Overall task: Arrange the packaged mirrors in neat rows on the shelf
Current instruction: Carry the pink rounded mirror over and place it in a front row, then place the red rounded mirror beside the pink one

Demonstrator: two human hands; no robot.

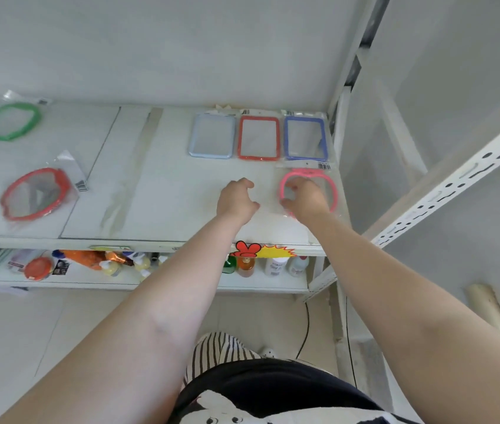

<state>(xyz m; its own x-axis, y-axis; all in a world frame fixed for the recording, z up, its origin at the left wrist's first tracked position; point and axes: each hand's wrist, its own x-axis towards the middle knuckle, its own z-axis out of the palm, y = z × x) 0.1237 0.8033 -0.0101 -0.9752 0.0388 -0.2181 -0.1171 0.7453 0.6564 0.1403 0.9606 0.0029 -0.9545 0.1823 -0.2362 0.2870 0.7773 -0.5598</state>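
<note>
Three packaged rectangular mirrors lie in a row at the back right of the white shelf: light blue, red and dark blue. In front of the dark blue one lies a pink round mirror in its clear bag. My right hand rests on it with fingers spread, covering its middle. My left hand hovers just left of it, fingers loosely curled, holding nothing. A red round mirror and a green one lie loose at the far left.
White shelf uprights stand at the right edge, with a slotted metal rail beyond. The lower shelf holds bottles and packets. A yellow and red sticker marks the shelf's front edge.
</note>
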